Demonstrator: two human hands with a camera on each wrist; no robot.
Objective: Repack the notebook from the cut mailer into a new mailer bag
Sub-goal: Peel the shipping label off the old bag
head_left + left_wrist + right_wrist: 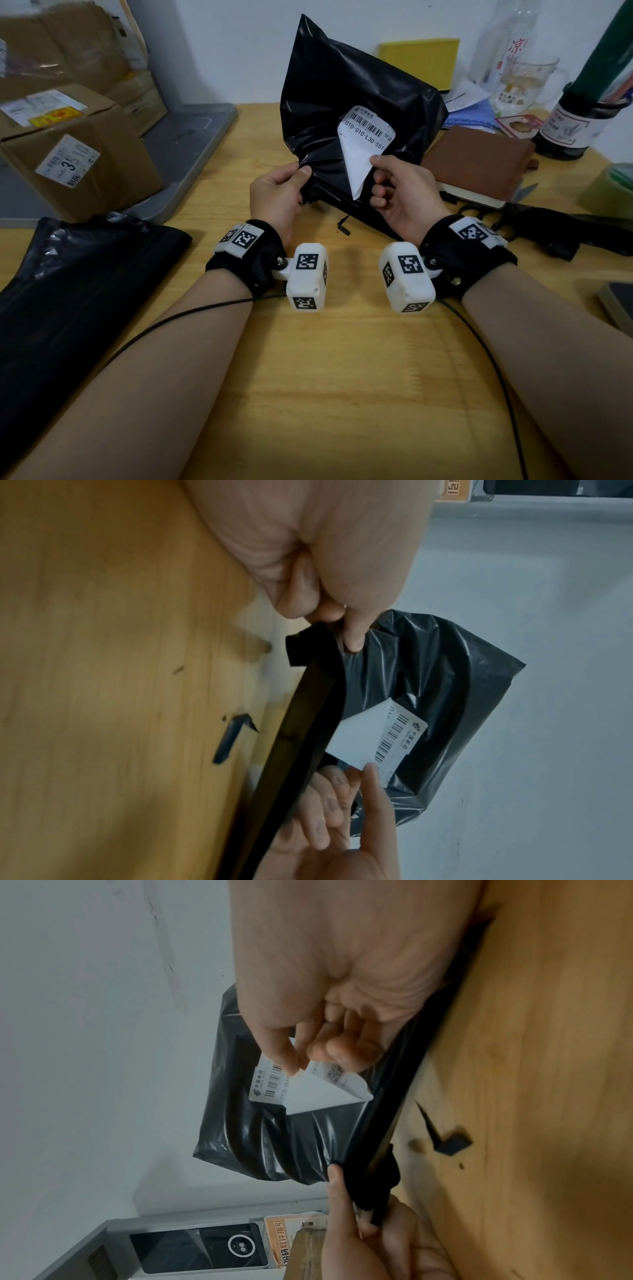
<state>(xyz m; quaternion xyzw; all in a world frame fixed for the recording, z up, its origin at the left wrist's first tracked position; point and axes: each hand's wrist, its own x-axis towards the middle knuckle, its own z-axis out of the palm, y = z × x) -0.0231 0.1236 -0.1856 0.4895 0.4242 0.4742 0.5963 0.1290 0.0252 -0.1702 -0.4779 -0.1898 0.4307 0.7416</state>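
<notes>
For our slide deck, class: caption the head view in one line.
Left hand grips the black mailer while right hand peels its shipping label.

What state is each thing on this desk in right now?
Black plastic mailer bag: held up off the desk, crumpled.
White shipping label: partly peeled.
Left hand: pinches the bag's edge.
Right hand: pinches the label's corner.
Brown notebook: closed, lying flat.
</notes>
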